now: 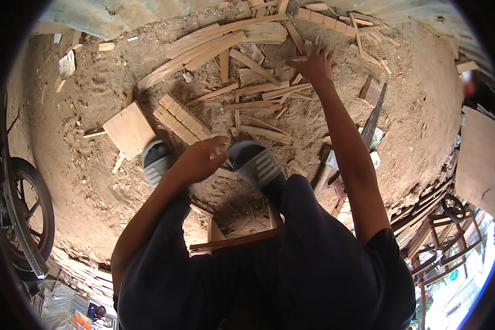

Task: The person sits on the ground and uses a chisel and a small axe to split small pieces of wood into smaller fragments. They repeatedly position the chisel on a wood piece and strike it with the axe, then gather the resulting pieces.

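My right hand (316,65) reaches out over scattered wood at the far side, fingers spread, beside a short wooden strip (296,60). Nothing shows in its grasp. My left hand (203,158) hovers above the gap between my sandals, its fingers loosely bent and apart, with no held thing visible. Just beyond it lies a block of small wooden pieces (181,119) set in rows. A square wooden board (129,131) rests to the left of that, near my left sandal (156,159). My right sandal (256,164) is close to the left hand's fingertips.
Long planks (203,49) and several offcuts (253,104) litter the dirt ground. Another row of wooden blocks (324,22) lies far off. A long dark blade (374,115) is by my right forearm. A motorbike wheel (30,206) stands left; a wooden frame (445,242) right.
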`<state>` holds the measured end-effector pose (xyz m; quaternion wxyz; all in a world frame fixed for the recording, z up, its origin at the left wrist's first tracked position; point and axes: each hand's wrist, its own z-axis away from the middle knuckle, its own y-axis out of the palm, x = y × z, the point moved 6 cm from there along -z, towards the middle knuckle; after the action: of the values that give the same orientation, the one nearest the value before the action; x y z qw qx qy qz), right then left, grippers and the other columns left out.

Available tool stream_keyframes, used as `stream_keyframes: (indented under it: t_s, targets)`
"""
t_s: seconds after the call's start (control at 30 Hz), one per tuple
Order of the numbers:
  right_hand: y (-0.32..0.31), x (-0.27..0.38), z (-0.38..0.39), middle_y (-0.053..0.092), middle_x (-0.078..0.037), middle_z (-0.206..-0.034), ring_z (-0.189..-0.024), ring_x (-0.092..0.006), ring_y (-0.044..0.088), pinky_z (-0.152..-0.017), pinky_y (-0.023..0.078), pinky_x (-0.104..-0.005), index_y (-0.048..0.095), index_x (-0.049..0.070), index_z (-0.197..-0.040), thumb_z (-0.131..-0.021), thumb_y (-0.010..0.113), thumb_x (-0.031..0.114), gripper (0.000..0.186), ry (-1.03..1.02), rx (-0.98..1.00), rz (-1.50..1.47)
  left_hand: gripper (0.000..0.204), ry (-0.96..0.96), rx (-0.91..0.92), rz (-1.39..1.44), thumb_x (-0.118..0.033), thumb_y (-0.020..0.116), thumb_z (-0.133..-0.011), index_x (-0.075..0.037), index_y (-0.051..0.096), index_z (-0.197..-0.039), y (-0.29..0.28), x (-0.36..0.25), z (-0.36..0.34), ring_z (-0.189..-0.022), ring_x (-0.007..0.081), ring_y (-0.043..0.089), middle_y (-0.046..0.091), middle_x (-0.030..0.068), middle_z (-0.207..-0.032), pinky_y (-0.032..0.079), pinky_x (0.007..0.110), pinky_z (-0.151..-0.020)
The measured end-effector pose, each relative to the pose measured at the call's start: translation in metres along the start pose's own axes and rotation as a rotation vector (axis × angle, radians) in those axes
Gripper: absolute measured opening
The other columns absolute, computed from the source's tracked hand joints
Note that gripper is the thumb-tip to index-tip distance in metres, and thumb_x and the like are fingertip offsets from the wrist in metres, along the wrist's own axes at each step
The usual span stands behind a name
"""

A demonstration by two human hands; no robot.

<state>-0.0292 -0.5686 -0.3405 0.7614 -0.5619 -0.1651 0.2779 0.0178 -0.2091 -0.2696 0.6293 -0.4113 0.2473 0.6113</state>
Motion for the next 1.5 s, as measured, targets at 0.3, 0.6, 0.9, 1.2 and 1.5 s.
stream_keyframes:
  t_s: [0.3,0.6,0.9,1.2,1.5]
  targets:
    - [-0.016,0.006,0.015,0.045,-0.021,-0.134,-0.125,-0.033,0.045,-0.094,0.044,-0.0506,0.038,-0.002,-0.134,-0.075,0.066,0.058,0.089,-0.112,0.172,-0.162,0.04,-0.036,0.016,-0.016,-0.027,0.059,-0.09,-0.004,0.055,-0.123,0.002,0.002,-0.002,-0.089,0.0227,0.062,0.065,0.013,-0.108,0.049,0.033,-0.081]
    - [-0.005,0.011,0.016,0.061,-0.023,-0.109,-0.103,-0.0351,0.061,-0.086,0.051,-0.0432,0.05,-0.003,-0.121,-0.074,0.071,0.048,0.072,-0.016,-0.005,-0.175,0.046,-0.062,0.052,0.0,-0.029,0.058,-0.089,-0.004,0.051,-0.126,0.01,0.004,-0.006,-0.089,0.0259,0.063,0.065,0.0161,-0.105,0.049,0.036,-0.081]
    - [-0.011,-0.009,0.013,0.067,-0.019,-0.089,-0.081,-0.0268,0.066,-0.067,0.052,-0.0379,0.065,-0.006,-0.09,-0.069,0.075,0.044,0.055,0.029,0.101,-0.328,0.043,-0.035,0.031,-0.011,-0.028,0.057,-0.09,-0.004,0.053,-0.124,0.006,0.005,-0.004,-0.091,0.026,0.063,0.065,0.0159,-0.106,0.049,0.036,-0.082]
    - [-0.106,-0.156,-0.075,0.056,-0.019,-0.11,-0.095,-0.0273,0.059,-0.081,0.054,-0.0378,0.052,-0.005,-0.115,-0.09,0.056,0.028,0.042,0.151,-0.179,-1.532,0.044,-0.043,0.061,0.009,-0.028,0.056,-0.089,-0.003,0.052,-0.124,0.004,0.001,-0.006,-0.09,0.029,0.064,0.065,0.0182,-0.104,0.05,0.038,-0.08]
    - [-0.009,0.063,0.086,0.047,-0.02,-0.133,-0.126,-0.0353,0.043,-0.104,0.036,-0.0483,0.045,0.006,-0.133,-0.085,0.064,0.043,0.063,-0.441,0.08,-0.282,0.043,0.005,0.004,-0.029,-0.029,0.056,-0.089,-0.003,0.053,-0.123,0.005,0.009,-0.007,-0.088,0.029,0.064,0.065,0.0176,-0.104,0.05,0.038,-0.08]
